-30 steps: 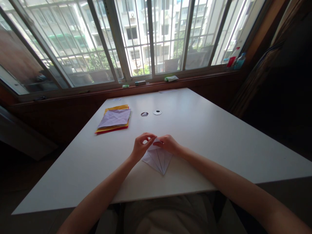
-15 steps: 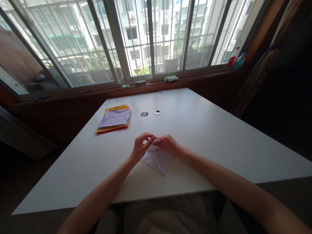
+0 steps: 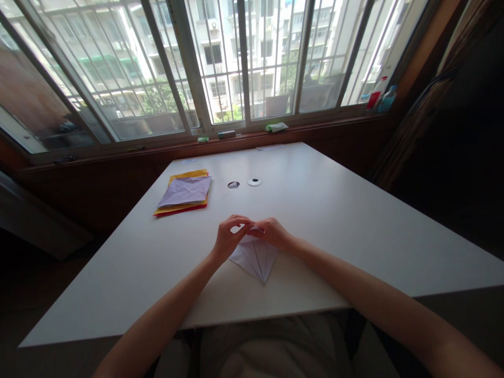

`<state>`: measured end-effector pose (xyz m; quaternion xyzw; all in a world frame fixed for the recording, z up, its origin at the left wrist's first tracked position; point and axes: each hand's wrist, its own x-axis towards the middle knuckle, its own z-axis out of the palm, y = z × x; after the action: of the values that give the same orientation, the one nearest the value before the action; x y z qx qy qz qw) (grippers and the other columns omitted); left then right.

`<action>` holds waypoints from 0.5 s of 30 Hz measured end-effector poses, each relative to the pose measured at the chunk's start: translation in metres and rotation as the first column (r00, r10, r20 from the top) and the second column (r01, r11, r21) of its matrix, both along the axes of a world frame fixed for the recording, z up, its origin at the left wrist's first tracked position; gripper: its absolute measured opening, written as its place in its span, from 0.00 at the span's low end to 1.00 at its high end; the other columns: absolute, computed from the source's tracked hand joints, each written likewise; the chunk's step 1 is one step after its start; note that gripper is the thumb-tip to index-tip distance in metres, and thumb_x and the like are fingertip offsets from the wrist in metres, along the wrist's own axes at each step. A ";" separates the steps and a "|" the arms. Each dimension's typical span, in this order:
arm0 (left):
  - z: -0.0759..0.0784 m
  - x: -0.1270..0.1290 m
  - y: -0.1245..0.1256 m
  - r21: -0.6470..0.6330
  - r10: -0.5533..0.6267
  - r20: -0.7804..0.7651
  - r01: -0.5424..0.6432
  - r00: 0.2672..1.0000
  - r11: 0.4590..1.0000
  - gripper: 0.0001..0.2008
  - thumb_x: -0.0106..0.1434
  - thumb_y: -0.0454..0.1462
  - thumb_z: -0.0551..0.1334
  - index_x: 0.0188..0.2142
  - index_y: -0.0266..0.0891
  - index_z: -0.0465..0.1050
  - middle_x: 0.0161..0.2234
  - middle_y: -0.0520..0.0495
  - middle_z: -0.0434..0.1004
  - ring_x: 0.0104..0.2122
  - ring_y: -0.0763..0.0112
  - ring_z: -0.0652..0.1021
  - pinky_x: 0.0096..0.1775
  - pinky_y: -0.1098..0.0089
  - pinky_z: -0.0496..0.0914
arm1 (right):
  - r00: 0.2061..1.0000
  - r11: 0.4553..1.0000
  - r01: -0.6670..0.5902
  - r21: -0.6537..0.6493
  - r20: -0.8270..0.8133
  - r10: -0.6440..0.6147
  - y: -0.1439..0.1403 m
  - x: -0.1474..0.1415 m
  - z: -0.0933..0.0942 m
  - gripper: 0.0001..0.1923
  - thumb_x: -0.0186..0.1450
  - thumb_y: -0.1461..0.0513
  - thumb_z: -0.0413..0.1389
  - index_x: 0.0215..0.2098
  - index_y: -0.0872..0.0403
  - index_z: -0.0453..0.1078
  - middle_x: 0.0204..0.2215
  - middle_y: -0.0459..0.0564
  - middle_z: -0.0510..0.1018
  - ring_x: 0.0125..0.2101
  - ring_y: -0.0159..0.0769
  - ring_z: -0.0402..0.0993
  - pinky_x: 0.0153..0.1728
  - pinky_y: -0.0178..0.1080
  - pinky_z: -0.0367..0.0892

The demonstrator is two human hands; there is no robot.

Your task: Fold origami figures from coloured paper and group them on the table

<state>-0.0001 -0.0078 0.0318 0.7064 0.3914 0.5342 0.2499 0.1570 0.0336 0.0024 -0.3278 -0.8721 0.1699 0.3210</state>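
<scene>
Pale-lavender folded paper kite [image 3: 255, 260], near point aimed at the person, is held at its far end by both bare hands. It is placed on the broad smooth white table [image 3: 326, 210], close to the middle of the near edge. Creases are seen fanning out from the near point, with a dark line up the centre.

Grip: far tip appears pinched by the left hand [image 3: 229, 237], thumb and forefinger brought together. Far right part is clamped by the right hand [image 3: 274, 232], thumb laid toward the tip. Right fingers are mostly hidden, so how many layers are caught cannot be told.

Step in hand is judged to be a small fold worked at the far tip. Tip should be lined up on the centre line before pressure is put on. Layers should be kept flush by the right hand. Crease should be set lightly, checked for symmetry, then pressed hard against the tabletop, not in the air. Near point should be left flat, else the fold may be skewed. Paper looks thin; stray creases are likely if the tip is over-worked
</scene>
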 end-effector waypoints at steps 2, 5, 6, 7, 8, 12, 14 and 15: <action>0.001 0.000 -0.001 -0.008 -0.005 0.004 0.005 1.000 1.000 0.05 0.54 0.37 0.61 0.28 0.38 0.74 0.28 0.47 0.75 0.31 0.71 0.73 0.32 0.70 0.66 | 1.000 1.000 0.004 0.007 0.005 -0.004 0.000 0.000 0.000 0.13 0.59 0.60 0.51 0.21 0.59 0.70 0.14 0.42 0.64 0.17 0.23 0.52 0.22 0.28 0.52; 0.000 0.000 -0.001 -0.019 -0.008 0.011 0.009 1.000 1.000 0.06 0.54 0.38 0.61 0.28 0.38 0.74 0.28 0.47 0.75 0.31 0.71 0.73 0.32 0.71 0.66 | 1.000 1.000 -0.005 0.009 0.009 0.005 0.000 0.000 0.000 0.13 0.59 0.60 0.50 0.21 0.58 0.71 0.14 0.42 0.65 0.17 0.23 0.53 0.22 0.28 0.52; 0.000 -0.001 -0.002 -0.022 -0.009 0.013 0.009 1.000 1.000 0.06 0.55 0.38 0.60 0.28 0.38 0.74 0.28 0.47 0.75 0.31 0.71 0.73 0.32 0.71 0.66 | 1.000 1.000 -0.004 0.010 0.010 0.004 0.000 -0.001 0.000 0.13 0.59 0.60 0.51 0.22 0.58 0.71 0.14 0.42 0.65 0.17 0.23 0.54 0.22 0.28 0.53; 0.000 -0.001 -0.002 -0.025 -0.009 0.015 0.010 1.000 1.000 0.06 0.55 0.38 0.60 0.28 0.38 0.74 0.28 0.47 0.74 0.31 0.71 0.73 0.32 0.70 0.66 | 1.000 1.000 -0.002 0.011 0.011 0.002 0.000 -0.001 0.000 0.13 0.59 0.59 0.51 0.22 0.58 0.71 0.14 0.42 0.65 0.17 0.24 0.54 0.22 0.28 0.53; 0.000 -0.001 -0.002 -0.027 -0.011 0.017 0.011 1.000 1.000 0.06 0.55 0.38 0.60 0.28 0.38 0.74 0.28 0.47 0.74 0.31 0.71 0.73 0.32 0.70 0.66 | 1.000 1.000 -0.002 0.013 0.011 0.002 0.000 -0.001 0.000 0.14 0.59 0.59 0.51 0.22 0.58 0.71 0.14 0.42 0.65 0.17 0.24 0.54 0.22 0.28 0.53; 0.002 -0.001 -0.004 -0.029 -0.037 0.017 0.038 0.999 0.999 0.06 0.55 0.38 0.60 0.27 0.38 0.74 0.28 0.47 0.74 0.31 0.71 0.72 0.34 0.70 0.66 | 1.000 1.000 -0.024 0.007 0.004 0.024 0.000 -0.001 -0.001 0.15 0.60 0.57 0.49 0.24 0.58 0.71 0.15 0.42 0.65 0.18 0.24 0.54 0.23 0.28 0.53; 0.004 -0.001 -0.005 -0.022 -0.047 0.011 0.047 0.999 0.999 0.06 0.55 0.38 0.60 0.27 0.38 0.73 0.28 0.47 0.74 0.32 0.71 0.72 0.35 0.69 0.66 | 1.000 1.000 -0.028 0.005 0.002 0.028 0.000 -0.001 -0.001 0.15 0.61 0.57 0.49 0.24 0.58 0.71 0.15 0.42 0.65 0.19 0.24 0.55 0.23 0.28 0.53; 0.004 -0.001 -0.005 -0.017 -0.046 0.008 0.046 0.999 0.999 0.06 0.55 0.38 0.60 0.27 0.38 0.73 0.28 0.47 0.74 0.32 0.71 0.72 0.35 0.69 0.66 | 1.000 1.000 -0.027 0.005 0.002 0.027 0.000 -0.001 -0.001 0.16 0.61 0.57 0.49 0.24 0.58 0.71 0.15 0.42 0.64 0.19 0.24 0.55 0.23 0.28 0.53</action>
<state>-0.0012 -0.0131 0.0360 0.7111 0.3788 0.5275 0.2695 0.1564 0.0341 0.0009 -0.3154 -0.8772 0.1719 0.3185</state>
